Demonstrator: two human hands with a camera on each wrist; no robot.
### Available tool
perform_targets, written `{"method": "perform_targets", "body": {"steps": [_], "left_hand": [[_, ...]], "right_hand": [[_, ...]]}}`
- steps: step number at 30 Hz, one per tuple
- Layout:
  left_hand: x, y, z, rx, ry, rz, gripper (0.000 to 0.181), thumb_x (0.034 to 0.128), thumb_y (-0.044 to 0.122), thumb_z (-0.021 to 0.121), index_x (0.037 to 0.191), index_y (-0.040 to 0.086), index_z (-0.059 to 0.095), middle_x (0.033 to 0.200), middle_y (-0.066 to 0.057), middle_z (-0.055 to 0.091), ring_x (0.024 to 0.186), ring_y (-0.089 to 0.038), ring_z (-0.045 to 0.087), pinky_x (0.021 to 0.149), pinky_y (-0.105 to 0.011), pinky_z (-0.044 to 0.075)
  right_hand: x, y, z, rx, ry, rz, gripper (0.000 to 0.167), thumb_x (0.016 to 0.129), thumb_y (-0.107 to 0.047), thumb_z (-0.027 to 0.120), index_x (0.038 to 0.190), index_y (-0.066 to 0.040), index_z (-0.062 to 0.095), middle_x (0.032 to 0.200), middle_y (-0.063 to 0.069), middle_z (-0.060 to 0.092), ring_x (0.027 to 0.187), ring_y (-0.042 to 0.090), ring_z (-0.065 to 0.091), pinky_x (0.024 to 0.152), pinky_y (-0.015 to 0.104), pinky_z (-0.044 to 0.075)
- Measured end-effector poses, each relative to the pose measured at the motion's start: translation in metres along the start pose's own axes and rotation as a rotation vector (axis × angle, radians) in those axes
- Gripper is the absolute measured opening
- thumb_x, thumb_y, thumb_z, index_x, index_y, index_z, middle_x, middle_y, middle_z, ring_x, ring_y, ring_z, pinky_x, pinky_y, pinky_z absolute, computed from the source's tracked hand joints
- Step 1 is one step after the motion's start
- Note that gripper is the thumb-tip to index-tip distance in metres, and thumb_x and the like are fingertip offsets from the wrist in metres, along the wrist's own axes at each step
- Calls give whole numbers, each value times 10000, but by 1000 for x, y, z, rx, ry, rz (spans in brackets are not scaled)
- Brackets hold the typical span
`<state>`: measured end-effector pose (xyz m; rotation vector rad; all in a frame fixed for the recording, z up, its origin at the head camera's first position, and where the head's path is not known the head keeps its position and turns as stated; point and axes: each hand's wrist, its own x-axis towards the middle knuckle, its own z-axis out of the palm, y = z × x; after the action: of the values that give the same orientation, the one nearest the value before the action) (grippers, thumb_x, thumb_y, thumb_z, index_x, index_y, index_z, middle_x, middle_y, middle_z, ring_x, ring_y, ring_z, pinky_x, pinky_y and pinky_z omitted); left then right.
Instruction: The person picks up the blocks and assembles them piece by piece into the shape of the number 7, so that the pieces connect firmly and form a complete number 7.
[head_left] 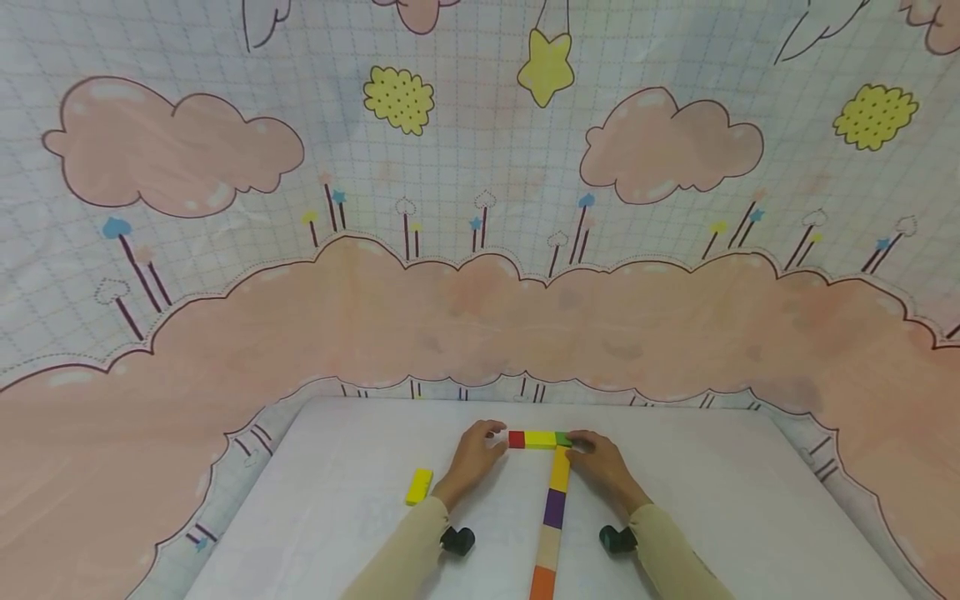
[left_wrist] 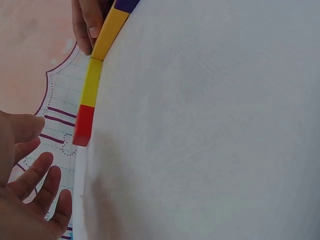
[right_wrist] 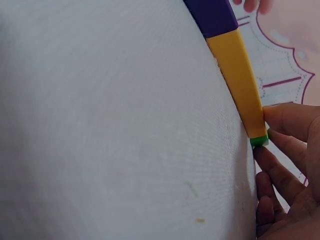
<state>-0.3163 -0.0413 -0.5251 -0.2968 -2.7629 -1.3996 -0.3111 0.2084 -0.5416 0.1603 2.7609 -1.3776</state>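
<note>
On the white tabletop, a red block [head_left: 517, 440], a yellow block [head_left: 540, 440] and a green block [head_left: 562, 437] form a short crosswise row. A golden-yellow block [right_wrist: 237, 82] meets the row at its green end. From there a line runs toward the person through a purple block [head_left: 554, 508], a beige block [head_left: 548, 547] and an orange block [head_left: 543, 583]. My right hand [head_left: 603, 467] holds the green block between its fingers, the thumb against the golden-yellow block's side. Just left of the red block, my left hand [head_left: 474, 457] is apart from it, fingers spread and holding nothing.
A loose yellow block [head_left: 419, 487] lies left of the left forearm. Behind the white tabletop [head_left: 315, 500] hangs a cloud-patterned cloth [head_left: 480, 325], which also surrounds its sides. Dark devices are worn on both wrists.
</note>
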Motion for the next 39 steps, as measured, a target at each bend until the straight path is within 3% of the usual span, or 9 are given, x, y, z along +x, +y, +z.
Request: {"method": "perform_targets", "body": {"steps": [14, 20, 29, 39], "left_hand": [[-13, 4, -18, -17, 28, 43, 303, 965, 237, 624, 1260, 166, 610, 1285, -49, 605, 1161, -228, 557, 1028, -443, 485], [-21, 4, -29, 0, 49, 101, 294, 971, 230, 613, 1251, 139, 615, 1265, -58, 615, 1148, -232, 570, 1004, -445, 496], [-33, 5, -46, -33, 107, 177, 287, 964, 185, 613, 1236, 94, 629, 1236, -87, 633, 1149, -299, 584, 969, -478, 500], [-44, 3, -63, -2, 173, 207, 274, 958, 174, 626, 1221, 102, 644, 1222, -63, 649, 1146, -291, 601, 961, -466, 504]], "right_hand": [[-1, -2, 0, 14, -5, 1, 330, 923, -213, 648, 1249, -167, 655, 1435, 140, 533, 1377, 382, 415, 1136, 611, 289], [-1, -1, 0, 13, -2, 11, 330, 921, -225, 650, 1248, -180, 654, 1435, 129, 534, 1376, 372, 418, 1139, 605, 290], [0, 0, 0, -2, 7, 11, 331, 917, -232, 651, 1244, -180, 657, 1435, 136, 533, 1376, 380, 415, 1136, 610, 290], [-2, -2, 0, 0, 4, 3, 338, 916, -222, 651, 1249, -168, 653, 1438, 144, 527, 1379, 384, 411, 1134, 614, 288]]}}
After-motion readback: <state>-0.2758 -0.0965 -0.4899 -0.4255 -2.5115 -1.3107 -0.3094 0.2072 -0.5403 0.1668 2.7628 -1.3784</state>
